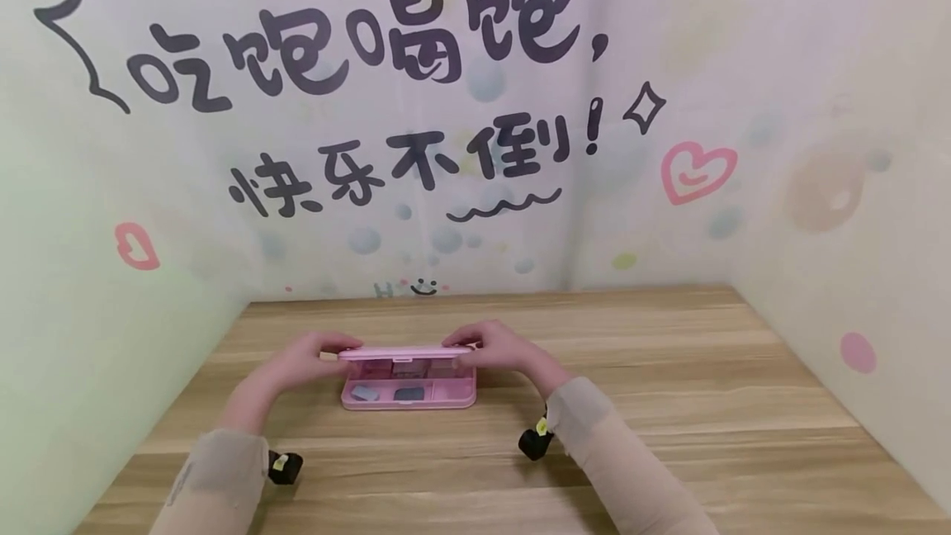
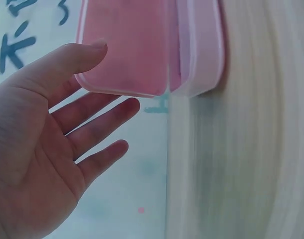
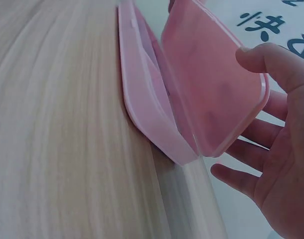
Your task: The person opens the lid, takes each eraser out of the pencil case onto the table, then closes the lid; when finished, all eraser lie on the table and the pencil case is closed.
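Observation:
A pink plastic box [image 1: 453,404] with a hinged lid [image 1: 404,351] sits on the table, its lid partly raised. My left hand [image 1: 297,363] pinches the lid's left end, thumb on the inner face and fingers behind, as the left wrist view shows. At the opposite end, my right hand [image 3: 286,144] grips the lid the same way. Inside the front compartments lie a pale grey-blue piece [image 1: 364,393] and a dark grey piece [image 1: 409,394]. More small pieces sit in the back row, shaded by the lid and hard to make out.
The box stands on a wood-grain table [image 1: 416,469]. Behind it rises a pale wall [image 1: 357,254] with black lettering, and side walls close in left and right. A black wrist device [image 1: 286,468] hangs by the left sleeve, another black device [image 1: 533,442] by the right.

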Available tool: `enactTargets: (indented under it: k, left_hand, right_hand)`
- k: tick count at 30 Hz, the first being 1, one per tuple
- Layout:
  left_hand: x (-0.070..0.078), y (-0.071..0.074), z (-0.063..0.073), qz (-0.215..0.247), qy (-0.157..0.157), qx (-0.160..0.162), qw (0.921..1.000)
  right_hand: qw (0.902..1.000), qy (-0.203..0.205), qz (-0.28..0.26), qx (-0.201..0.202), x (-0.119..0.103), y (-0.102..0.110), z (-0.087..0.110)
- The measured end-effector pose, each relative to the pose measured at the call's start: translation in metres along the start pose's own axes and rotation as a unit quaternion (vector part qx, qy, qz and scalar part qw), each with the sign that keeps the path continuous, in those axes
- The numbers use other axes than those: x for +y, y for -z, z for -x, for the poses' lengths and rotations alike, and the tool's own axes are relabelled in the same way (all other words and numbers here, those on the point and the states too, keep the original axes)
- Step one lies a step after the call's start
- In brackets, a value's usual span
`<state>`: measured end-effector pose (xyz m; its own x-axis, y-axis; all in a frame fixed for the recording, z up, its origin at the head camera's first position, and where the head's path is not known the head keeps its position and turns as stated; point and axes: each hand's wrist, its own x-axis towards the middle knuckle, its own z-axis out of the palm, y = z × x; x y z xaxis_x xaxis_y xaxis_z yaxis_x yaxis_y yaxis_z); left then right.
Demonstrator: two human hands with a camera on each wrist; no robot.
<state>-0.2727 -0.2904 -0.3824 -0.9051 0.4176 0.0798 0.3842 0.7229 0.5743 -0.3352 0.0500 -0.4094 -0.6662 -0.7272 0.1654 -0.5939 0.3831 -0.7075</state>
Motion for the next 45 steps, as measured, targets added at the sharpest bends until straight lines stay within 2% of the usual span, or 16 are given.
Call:
enactTargets:
  k: [4,7,10,14,18,22,24,28,33,37,39,41,45]
  left_hand:
    - [-0.002,-0.002,0.004,0.034,0.002,0.026,0.9991]
    - [-0.003,-0.005,0.006,0.061,-0.01,0.047,0.997]
    - [-0.003,-0.01,0.007,0.091,-0.019,0.066,0.9934]
    - [-0.004,-0.015,0.009,0.13,-0.037,0.082,0.9874]
    - [-0.009,-0.022,0.009,0.156,-0.047,0.085,0.983]
    - [-0.013,-0.028,0.007,0.15,-0.035,0.072,0.9855]
    - [-0.013,-0.03,0.007,0.137,-0.026,0.066,0.988]
    - [-0.013,-0.032,0.006,0.123,-0.011,0.059,0.9906]
    - [-0.012,-0.035,0.004,0.113,0.012,0.044,0.9925]
    - [-0.013,-0.037,0.004,0.108,0.027,0.032,0.9933]
    - [-0.014,-0.039,0.005,0.112,0.036,0.026,0.9927]
    - [-0.016,-0.04,0.005,0.114,0.045,0.02,0.9923]
    - [-0.018,-0.041,0.005,0.117,0.061,0.011,0.9912]
  right_hand:
    - [0.9986,-0.017,-0.046,0.021,0.003,-0.001,0.002]
    - [0.994,-0.041,-0.092,0.041,0.004,-0.002,0.004]
    - [0.9873,-0.061,-0.131,0.066,0.007,-0.004,0.004]
    - [0.973,-0.084,-0.18,0.118,0.013,-0.01,0.002]
    - [0.9454,-0.098,-0.256,0.177,0.018,-0.017,-0.002]
    - [0.9086,-0.099,-0.341,0.22,0.026,-0.025,-0.005]
    - [0.8933,-0.095,-0.374,0.231,0.03,-0.029,-0.007]
    - [0.8737,-0.096,-0.413,0.239,0.035,-0.034,-0.008]
    - [0.8619,-0.113,-0.427,0.248,0.038,-0.037,-0.006]
    - [0.8569,-0.132,-0.428,0.255,0.04,-0.038,-0.006]
    - [0.8575,-0.142,-0.424,0.254,0.042,-0.039,-0.006]
    - [0.8634,-0.142,-0.414,0.251,0.043,-0.04,-0.007]
    - [0.8683,-0.139,-0.402,0.255,0.044,-0.042,-0.007]
